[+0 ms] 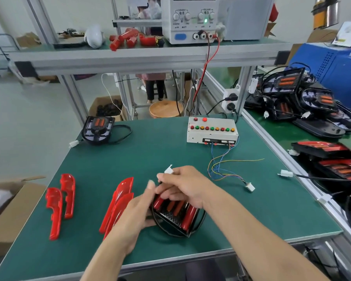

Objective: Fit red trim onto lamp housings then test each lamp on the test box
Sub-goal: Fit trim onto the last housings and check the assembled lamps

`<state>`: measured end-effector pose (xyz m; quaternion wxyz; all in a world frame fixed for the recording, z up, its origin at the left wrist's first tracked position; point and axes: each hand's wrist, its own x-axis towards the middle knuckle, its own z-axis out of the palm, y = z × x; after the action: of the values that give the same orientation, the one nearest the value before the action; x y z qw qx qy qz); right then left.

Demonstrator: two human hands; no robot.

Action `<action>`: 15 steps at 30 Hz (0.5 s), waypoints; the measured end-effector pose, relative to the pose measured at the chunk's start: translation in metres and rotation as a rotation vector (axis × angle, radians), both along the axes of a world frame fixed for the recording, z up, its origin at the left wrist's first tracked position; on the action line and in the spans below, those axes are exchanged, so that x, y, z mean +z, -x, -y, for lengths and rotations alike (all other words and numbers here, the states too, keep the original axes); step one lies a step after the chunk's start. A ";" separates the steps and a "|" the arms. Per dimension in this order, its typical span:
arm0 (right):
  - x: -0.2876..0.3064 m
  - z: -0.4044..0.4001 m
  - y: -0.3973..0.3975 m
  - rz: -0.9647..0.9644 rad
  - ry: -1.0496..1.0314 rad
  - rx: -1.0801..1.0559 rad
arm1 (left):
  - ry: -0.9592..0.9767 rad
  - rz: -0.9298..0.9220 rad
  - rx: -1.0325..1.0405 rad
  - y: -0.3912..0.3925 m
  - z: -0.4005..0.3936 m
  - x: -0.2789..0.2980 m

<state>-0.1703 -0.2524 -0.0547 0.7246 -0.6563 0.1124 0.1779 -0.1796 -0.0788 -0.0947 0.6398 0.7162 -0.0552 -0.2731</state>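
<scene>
Right hand (182, 185) pinches white connector (168, 170) | left hand (134, 213) grips lamp housing (176, 216)

A green-matted worktop (150, 155) with a grey metal edge filled the middle of the frame. An aluminium-framed shelf (142, 55) crossed the top. Pale floor (28, 110) spread at left, under a white wall (73, 13). A round wooden stool (166, 109) stood behind, centre. A cardboard box (10, 211) sat at lower left.
</scene>
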 end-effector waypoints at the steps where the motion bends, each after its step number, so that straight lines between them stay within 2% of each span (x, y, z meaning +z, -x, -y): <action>1: -0.004 0.003 0.000 0.071 0.116 -0.005 | -0.038 0.076 -0.019 0.003 0.000 -0.004; 3: -0.012 0.007 0.001 0.230 0.391 -0.024 | -0.100 0.177 0.017 0.007 0.002 -0.012; 6: -0.017 0.007 0.000 0.406 0.729 -0.049 | -0.033 0.139 0.104 0.009 0.005 -0.016; 9: -0.019 0.007 -0.005 0.546 1.049 -0.011 | -0.060 0.125 0.177 0.010 0.010 -0.014; 12: -0.026 0.007 -0.007 0.595 1.120 -0.042 | -0.182 0.207 0.230 0.011 0.014 -0.011; 15: -0.031 0.007 -0.006 0.557 1.133 -0.047 | -0.325 0.351 0.220 0.011 0.012 -0.011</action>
<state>-0.1645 -0.2595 -0.0859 0.2706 -0.9572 0.0108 -0.1026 -0.1907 -0.0911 -0.1056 0.5230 0.8476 -0.0428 -0.0787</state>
